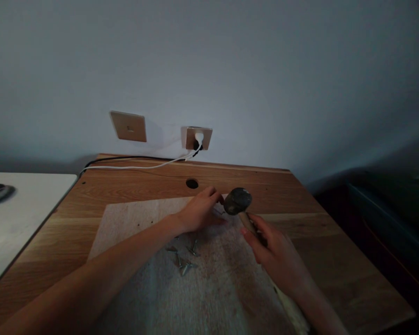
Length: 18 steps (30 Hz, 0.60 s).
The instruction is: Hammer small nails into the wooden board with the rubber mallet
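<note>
Hammer point(237, 201) hangs over the far edge of the board point(132, 218), beyond the loose nails point(185, 260). Your right hand point(275, 253) is closed round its wooden handle; judged head-heavy and rigid. Your left hand point(199, 211) pinches beside the head, contents unclear

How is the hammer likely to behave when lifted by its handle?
The hammer looks stiff and probably top-heavy: a bulky dark head on a slim wooden handle. Held low by the right hand, it would likely dip head-first.
</note>
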{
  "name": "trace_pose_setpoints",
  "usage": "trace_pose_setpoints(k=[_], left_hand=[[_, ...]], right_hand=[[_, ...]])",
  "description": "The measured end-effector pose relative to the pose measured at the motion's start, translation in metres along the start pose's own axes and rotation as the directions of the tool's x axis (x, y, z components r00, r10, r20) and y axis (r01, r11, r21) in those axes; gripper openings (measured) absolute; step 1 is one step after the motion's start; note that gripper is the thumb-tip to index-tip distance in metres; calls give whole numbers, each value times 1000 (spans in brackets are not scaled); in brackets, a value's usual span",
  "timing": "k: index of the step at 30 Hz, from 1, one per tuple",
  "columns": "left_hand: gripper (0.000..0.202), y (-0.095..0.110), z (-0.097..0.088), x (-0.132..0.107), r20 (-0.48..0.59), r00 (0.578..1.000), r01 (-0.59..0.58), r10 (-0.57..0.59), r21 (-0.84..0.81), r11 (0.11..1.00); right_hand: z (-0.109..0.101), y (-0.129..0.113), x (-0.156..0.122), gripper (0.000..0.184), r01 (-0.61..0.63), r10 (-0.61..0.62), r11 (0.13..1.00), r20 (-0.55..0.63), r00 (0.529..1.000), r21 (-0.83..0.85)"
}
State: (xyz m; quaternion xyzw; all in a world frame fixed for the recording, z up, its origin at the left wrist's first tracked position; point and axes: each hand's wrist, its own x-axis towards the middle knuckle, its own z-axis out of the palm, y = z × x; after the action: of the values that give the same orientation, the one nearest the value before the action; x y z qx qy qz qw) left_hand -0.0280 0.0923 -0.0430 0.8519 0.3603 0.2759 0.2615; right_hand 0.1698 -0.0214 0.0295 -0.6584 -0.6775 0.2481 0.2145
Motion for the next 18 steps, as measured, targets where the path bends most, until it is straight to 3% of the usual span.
trace_pose_setpoints(k=[4,5,11,13,16,18], left_hand=[[6,1,-1,1,22,998,-62,63,-54,997],[6,2,-1,1,25,997,-72,74,-71,995],[10,3,0,0,62,994,-90,94,-77,993],[25,2,-1,1,51,997,-59,61,-53,997],[58,3,-12,5,34,999,24,-22,-49,999],[51,5,-26,5,73,996,48,-45,-47,998]], right_hand=[[-1,2,-5,46,-18,19,1000,-60,998,22],[-1,3,-6,46,-22,23,1000,-55,998,23],[4,8,-10,49,-24,26,999,-55,998,39],[5,7,-9,49,-17,19,999,-69,997,42],[5,2,-6,45,29,-27,999,-41,999,34],[4,-1,-5,42,50,-49,999,-12,999,22]])
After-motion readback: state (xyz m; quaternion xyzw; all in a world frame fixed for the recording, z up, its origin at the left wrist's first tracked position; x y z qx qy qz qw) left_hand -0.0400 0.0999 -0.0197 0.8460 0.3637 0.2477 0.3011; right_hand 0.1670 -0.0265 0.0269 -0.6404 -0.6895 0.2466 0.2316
